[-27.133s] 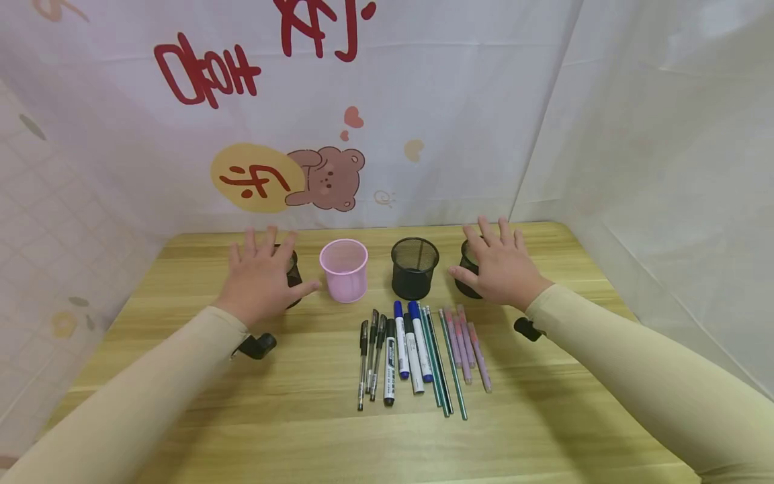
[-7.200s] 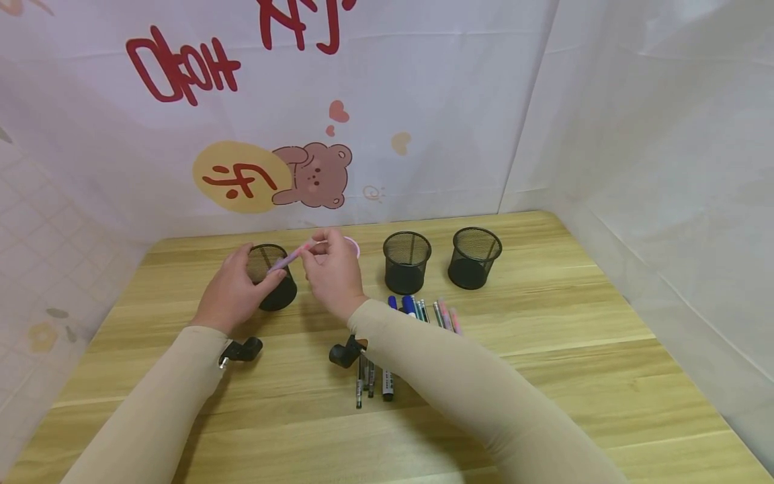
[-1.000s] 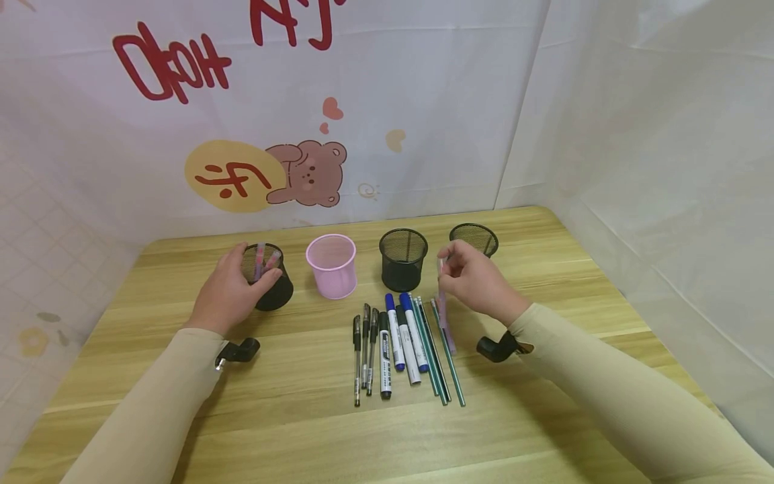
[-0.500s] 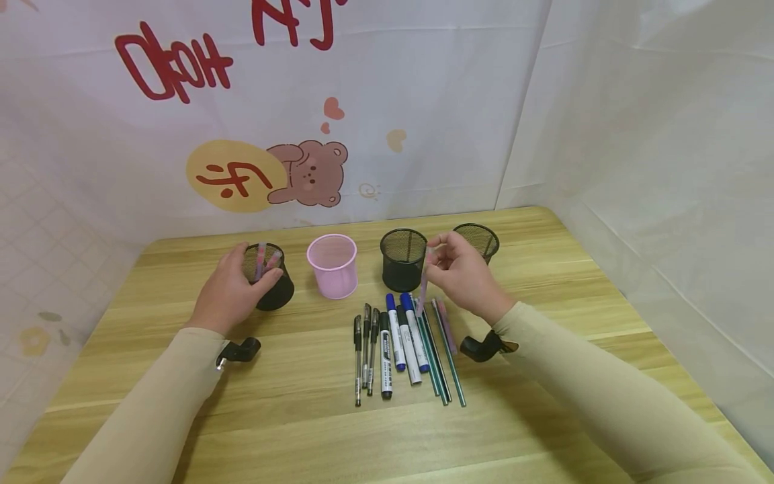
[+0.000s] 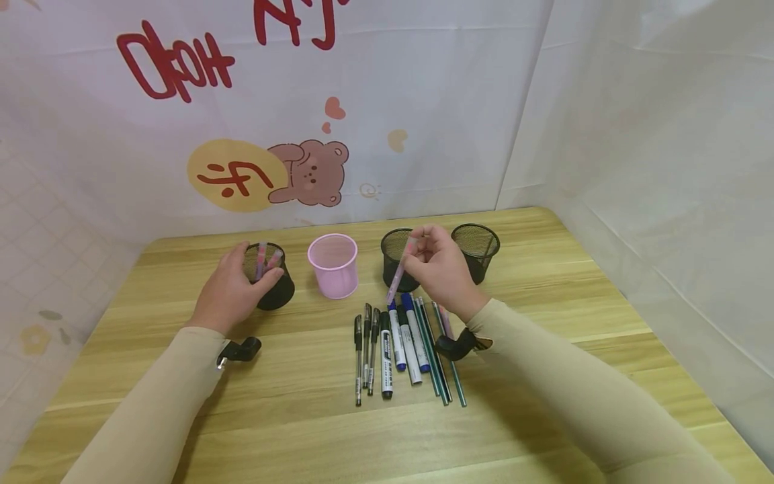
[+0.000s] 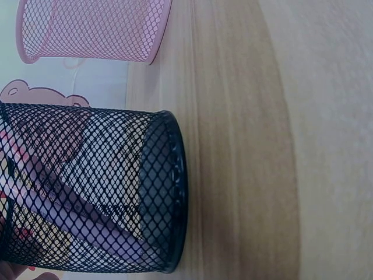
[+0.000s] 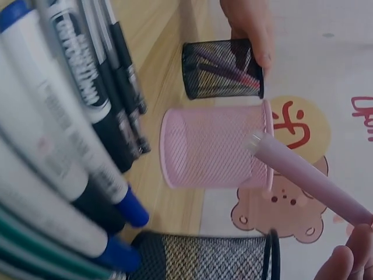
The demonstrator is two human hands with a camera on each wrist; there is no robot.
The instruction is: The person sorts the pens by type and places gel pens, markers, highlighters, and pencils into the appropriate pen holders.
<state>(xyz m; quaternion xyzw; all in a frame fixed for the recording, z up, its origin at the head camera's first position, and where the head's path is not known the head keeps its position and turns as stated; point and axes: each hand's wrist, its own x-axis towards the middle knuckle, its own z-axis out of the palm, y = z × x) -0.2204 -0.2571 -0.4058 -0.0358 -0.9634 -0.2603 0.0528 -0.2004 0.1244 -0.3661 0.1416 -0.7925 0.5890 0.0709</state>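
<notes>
My left hand (image 5: 226, 289) grips the leftmost black mesh pen cup (image 5: 279, 293), thumb at the near side of its rim. Two purple-and-pink pens (image 5: 261, 262) lean inside that cup; the left wrist view shows them through the mesh (image 6: 111, 192). Above the row of pens, in front of the second black cup (image 5: 393, 265), my right hand (image 5: 444, 272) pinches another purple-and-pink pen (image 5: 396, 281) near its upper end, the pen tilted down to the left. In the right wrist view this pen (image 7: 315, 181) passes in front of the pink mesh cup (image 7: 215, 146).
Between the black cups stands the pink cup (image 5: 336, 274); another black cup (image 5: 478, 249) is at far right. On the wooden table (image 5: 302, 430) lie black gel pens (image 5: 365, 349), several markers (image 5: 405, 343), green pencils (image 5: 458, 383) and a partly hidden purple-and-pink pen (image 5: 446, 321).
Over the last second my right hand carries the pen leftward from the right end of the row. Since 7.2 seconds ago, purple-and-pink pens have come to stand in the left cup. The left hand stays put.
</notes>
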